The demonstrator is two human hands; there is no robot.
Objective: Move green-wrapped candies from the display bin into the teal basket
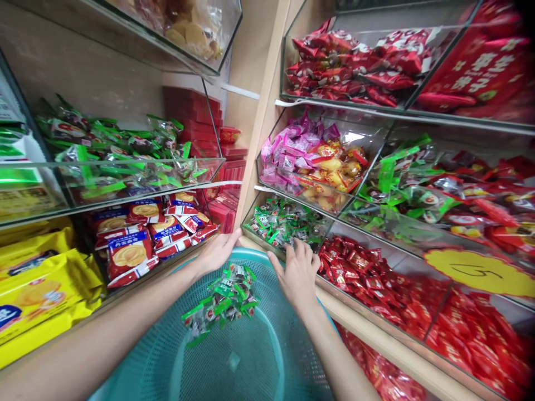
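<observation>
A teal plastic basket (228, 362) with mesh sides lies below both arms. Inside it is a loose cluster of small green-and-clear wrapped candies (229, 292). My left hand (217, 252) is over the basket's far left rim, fingers stretched toward the shelf corner, holding nothing that I can see. My right hand (297, 270) is above the basket's right rim, its fingers spread and slightly bent at the front of a glass bin (267, 238) of similar green-wrapped candies (273, 217). Its fingertips overlap the bin's front edge; whether they touch it I cannot tell.
Blue-and-red cookie packs (130, 250) and yellow packets (50, 295) fill the lower left shelf. Red-wrapped candies (363, 273) lie right of my right hand. A wooden post (254, 145) divides the shelves. A yellow "15" tag (480, 273) hangs at right.
</observation>
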